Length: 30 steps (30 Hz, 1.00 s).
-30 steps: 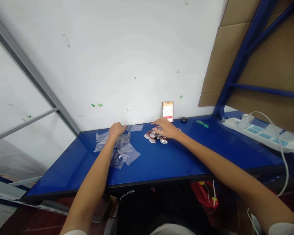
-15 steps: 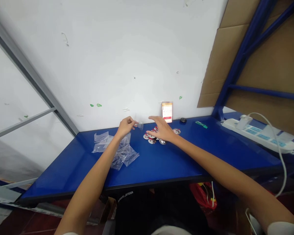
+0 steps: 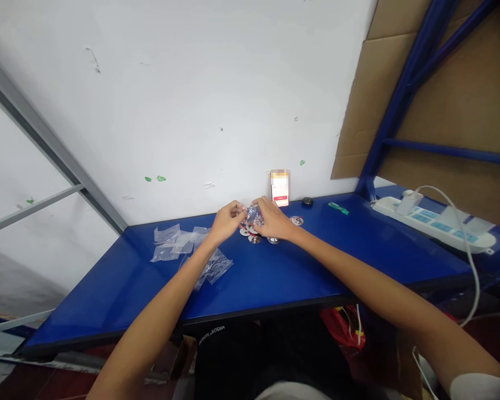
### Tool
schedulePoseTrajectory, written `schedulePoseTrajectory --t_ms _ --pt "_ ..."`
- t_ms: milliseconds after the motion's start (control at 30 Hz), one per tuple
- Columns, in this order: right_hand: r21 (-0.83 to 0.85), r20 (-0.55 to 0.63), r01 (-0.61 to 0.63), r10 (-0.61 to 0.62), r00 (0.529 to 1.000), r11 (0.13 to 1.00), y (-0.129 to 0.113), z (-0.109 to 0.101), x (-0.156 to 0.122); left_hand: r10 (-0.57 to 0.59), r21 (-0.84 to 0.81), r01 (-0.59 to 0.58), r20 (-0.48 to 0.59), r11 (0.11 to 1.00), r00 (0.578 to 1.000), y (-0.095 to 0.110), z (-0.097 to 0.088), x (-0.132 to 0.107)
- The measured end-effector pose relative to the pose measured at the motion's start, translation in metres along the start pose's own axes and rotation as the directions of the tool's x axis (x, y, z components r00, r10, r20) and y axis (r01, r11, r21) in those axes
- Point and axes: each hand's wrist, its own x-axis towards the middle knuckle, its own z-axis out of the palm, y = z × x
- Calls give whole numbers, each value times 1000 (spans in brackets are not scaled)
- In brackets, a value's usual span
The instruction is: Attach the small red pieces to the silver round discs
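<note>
Unlike the earlier view, the left hand (image 3: 227, 219) and right hand (image 3: 274, 218) now meet, fingers of both pinching a small clear plastic bag (image 3: 253, 215) above the metal discs (image 3: 254, 237).

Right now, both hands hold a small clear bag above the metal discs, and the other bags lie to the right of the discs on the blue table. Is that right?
No: the head view shows the other clear bags left of the metal discs, on the blue table.

Phone (image 3: 280, 188) screen pixelated, txt unreadable. Just left of it, small clear bag (image 3: 252, 214) btw left hand (image 3: 229, 219) & right hand (image 3: 274, 219): contents too small to tell. Metal discs (image 3: 254, 236) below phone partly hidden by hands, count unclear.
</note>
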Motion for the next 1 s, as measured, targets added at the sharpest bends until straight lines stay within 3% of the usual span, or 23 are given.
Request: schedulePoseTrajectory --t_ms 167,467,633,867,1000 --pt "-36 -4 31 -31 1000 999 -4 0 0 -79 -85 82 42 993 996 4 -1 0" --pt "-48 43 52 -50 998 997 -11 -3 -3 -77 -108 89 108 990 991 3 -1 -4" --pt "-66 49 78 -75 996 995 -12 -3 -1 -67 -60 69 23 996 997 -4 1 -2" --pt "-42 42 62 -60 997 997 -11 -1 -2 -160 -78 171 129 982 979 5 -1 -4" --pt "-4 58 12 -12 998 1000 -4 1 -1 -163 0 164 89 986 983 1 0 -4"
